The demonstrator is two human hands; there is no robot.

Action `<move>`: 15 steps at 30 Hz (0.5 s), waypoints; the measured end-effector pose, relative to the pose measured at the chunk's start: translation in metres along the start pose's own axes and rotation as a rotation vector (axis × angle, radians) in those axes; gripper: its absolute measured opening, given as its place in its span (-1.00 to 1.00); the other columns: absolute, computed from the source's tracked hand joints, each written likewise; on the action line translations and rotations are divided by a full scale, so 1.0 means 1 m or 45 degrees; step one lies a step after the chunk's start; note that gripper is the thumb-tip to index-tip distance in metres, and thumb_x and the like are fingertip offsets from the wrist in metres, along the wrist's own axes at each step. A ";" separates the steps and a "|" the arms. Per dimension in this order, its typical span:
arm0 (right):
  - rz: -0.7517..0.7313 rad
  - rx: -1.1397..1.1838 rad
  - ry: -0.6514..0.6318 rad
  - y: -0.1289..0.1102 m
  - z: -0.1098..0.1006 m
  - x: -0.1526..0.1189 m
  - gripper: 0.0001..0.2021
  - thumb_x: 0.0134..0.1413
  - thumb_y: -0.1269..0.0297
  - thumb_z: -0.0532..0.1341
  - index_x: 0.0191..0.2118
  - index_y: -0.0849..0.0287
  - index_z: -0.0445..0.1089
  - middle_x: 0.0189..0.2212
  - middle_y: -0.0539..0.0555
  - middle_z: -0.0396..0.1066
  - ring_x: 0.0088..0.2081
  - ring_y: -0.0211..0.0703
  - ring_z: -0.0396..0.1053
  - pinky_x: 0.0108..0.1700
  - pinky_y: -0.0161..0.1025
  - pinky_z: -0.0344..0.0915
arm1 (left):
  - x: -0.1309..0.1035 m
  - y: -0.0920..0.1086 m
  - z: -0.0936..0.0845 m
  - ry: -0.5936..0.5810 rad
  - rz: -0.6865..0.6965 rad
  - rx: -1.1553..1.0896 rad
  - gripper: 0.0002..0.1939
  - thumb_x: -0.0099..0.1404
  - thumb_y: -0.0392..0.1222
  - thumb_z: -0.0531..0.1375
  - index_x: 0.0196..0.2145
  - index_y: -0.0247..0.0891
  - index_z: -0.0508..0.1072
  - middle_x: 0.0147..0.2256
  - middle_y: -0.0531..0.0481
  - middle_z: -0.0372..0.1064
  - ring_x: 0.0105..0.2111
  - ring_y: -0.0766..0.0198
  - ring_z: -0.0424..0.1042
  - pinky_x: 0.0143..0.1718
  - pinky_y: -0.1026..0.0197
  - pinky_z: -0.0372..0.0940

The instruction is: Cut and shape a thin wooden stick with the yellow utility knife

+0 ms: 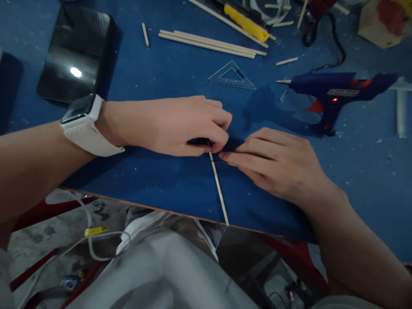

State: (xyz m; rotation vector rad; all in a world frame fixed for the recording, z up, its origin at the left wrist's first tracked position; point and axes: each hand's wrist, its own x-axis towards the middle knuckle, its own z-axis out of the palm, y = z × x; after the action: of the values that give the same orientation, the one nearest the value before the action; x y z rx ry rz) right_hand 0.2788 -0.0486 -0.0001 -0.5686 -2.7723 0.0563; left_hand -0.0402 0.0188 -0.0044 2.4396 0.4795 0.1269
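A thin wooden stick [219,189] runs from under my left fingertips down to the table's near edge. My left hand [193,124], closed, pinches it at its upper end. My right hand [273,163] lies just to the right, its fingers pressed together and their tips close to the stick. A thin dark line crosses from those tips to the stick, too fine to name. What the right fingers grip, if anything, is hidden. Beyond the hands lies a clear triangular set square [217,79].
A blue glue gun [325,83] with a lit red light lies at right, its cord behind. Several wooden sticks [206,43] and a yellow-handled tool [246,22] lie at the back. A black box-shaped device [79,47] stands at left. The blue table's front edge [144,207] is near me.
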 end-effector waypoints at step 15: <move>0.076 0.026 0.030 -0.002 0.002 0.002 -0.86 0.76 0.29 0.42 0.17 -0.10 0.76 -0.05 -0.07 0.87 -0.14 -0.06 0.67 -0.10 -0.06 0.61 | -0.001 0.001 0.003 -0.013 0.031 -0.018 -0.60 0.85 0.15 0.15 0.04 0.14 0.81 0.16 -0.04 0.72 0.32 -0.15 0.61 0.47 -0.21 0.38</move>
State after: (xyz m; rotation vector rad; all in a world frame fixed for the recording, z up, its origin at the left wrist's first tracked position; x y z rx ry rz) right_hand 0.2753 -0.0500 -0.0010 -0.6424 -2.7283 0.0909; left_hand -0.0403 0.0161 -0.0068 2.4313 0.4431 0.1277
